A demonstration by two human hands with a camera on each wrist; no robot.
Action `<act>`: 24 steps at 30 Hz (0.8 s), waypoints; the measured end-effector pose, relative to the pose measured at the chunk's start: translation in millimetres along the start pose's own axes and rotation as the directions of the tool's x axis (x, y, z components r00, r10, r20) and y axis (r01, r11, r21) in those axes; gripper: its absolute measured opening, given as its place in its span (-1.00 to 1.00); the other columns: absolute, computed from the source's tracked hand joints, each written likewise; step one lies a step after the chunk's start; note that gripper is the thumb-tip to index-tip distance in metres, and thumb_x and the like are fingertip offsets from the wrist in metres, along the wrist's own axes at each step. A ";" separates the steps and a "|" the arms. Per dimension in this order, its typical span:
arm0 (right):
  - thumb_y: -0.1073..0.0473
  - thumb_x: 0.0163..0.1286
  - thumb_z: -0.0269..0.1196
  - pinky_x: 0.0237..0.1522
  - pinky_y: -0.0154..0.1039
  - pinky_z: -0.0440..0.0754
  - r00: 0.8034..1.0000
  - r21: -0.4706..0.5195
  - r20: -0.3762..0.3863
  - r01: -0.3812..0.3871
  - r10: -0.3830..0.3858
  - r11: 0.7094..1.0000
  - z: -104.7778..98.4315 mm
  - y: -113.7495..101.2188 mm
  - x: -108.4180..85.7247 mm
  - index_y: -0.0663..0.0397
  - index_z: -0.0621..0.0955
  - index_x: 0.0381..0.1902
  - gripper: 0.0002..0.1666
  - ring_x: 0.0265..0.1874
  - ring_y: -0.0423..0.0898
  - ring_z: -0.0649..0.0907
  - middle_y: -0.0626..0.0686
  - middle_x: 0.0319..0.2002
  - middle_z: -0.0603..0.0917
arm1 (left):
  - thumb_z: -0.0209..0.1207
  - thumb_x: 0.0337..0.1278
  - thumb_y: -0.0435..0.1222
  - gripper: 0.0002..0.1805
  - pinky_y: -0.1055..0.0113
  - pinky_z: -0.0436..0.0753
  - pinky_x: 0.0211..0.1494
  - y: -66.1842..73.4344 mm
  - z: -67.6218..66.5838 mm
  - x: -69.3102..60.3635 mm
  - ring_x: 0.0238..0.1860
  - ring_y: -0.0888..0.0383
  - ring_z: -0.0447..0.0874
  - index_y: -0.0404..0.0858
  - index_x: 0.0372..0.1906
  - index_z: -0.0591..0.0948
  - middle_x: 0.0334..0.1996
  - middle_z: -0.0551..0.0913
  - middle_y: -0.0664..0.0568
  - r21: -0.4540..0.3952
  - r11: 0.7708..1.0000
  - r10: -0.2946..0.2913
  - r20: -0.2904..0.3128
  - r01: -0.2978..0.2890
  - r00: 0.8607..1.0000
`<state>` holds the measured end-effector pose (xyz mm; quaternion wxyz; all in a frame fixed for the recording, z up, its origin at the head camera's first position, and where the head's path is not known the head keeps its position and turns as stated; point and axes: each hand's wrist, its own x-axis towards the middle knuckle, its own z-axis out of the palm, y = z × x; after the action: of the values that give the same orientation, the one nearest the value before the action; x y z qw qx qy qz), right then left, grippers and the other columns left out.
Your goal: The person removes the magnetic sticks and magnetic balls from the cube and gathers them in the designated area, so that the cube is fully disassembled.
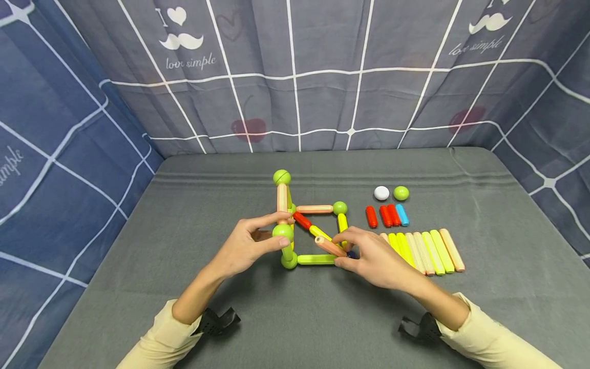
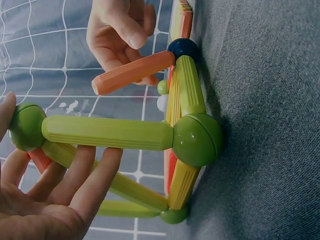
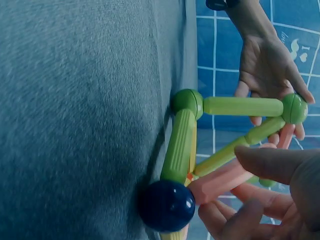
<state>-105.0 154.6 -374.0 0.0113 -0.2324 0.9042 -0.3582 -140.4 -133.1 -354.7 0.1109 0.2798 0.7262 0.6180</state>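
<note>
My left hand (image 1: 249, 246) grips the near upper green ball (image 2: 27, 127) of a frame built from sticks and balls. Its thumb lies on the ball, and its fingers reach behind the upright green stick (image 2: 107, 132). An orange stick (image 2: 132, 72) slants up from the dark blue ball (image 3: 166, 206) at the frame's near right corner. My right hand (image 1: 375, 256) has its fingers curled about this stick; whether the thumb presses it is unclear. Red and yellow sticks (image 1: 320, 233) run diagonally inside the base. A green stick (image 1: 315, 260) forms its near side.
Right of the frame lies a row of long yellow and wood-toned sticks (image 1: 426, 253). Behind it are short red sticks (image 1: 390, 216), a blue one (image 1: 402, 214), a white ball (image 1: 381, 193) and a loose green ball (image 1: 401, 193). Checked cloth (image 1: 322, 102) hangs around the table.
</note>
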 end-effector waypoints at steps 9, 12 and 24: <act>0.20 0.16 0.49 -0.30 -0.23 0.46 0.999 -0.100 -0.047 -0.023 0.018 0.995 8.5 -4.6 2.3 -0.14 0.62 -0.27 -0.75 -0.33 -0.25 0.60 -0.25 -0.33 0.60 | 0.31 0.21 -0.36 -0.51 0.29 0.65 -0.06 1.0 0.6 0.3 -0.10 -0.02 0.67 -0.27 0.25 0.56 0.10 0.59 -0.20 0.008 1.000 0.006 -0.003 -0.006 1.000; 0.20 0.19 0.47 -0.31 -0.25 0.51 0.999 -0.107 -0.051 -0.011 0.006 0.994 10.1 -4.4 2.0 -0.14 0.58 -0.30 -0.74 -0.34 -0.28 0.61 -0.25 -0.38 0.61 | 0.31 0.21 -0.36 -0.51 0.28 0.65 -0.06 0.8 0.7 0.2 -0.10 -0.02 0.68 -0.28 0.25 0.56 0.10 0.59 -0.22 0.001 1.000 0.007 -0.002 -0.007 1.000; 0.26 0.21 0.44 -0.37 -0.26 0.51 0.996 -0.085 -0.084 0.027 -0.034 0.996 10.2 4.3 2.6 -0.14 0.57 -0.27 -0.73 -0.35 -0.31 0.62 -0.25 -0.43 0.57 | 0.31 0.21 -0.37 -0.50 0.27 0.65 -0.05 0.0 0.6 -0.7 -0.10 -0.01 0.69 -0.28 0.27 0.55 0.11 0.60 -0.17 -0.020 1.000 -0.012 -0.003 0.012 1.000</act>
<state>-107.2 149.7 -383.9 -0.0427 -0.2307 0.9144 -0.3297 -139.5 -133.0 -354.9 0.1163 0.2735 0.7218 0.6250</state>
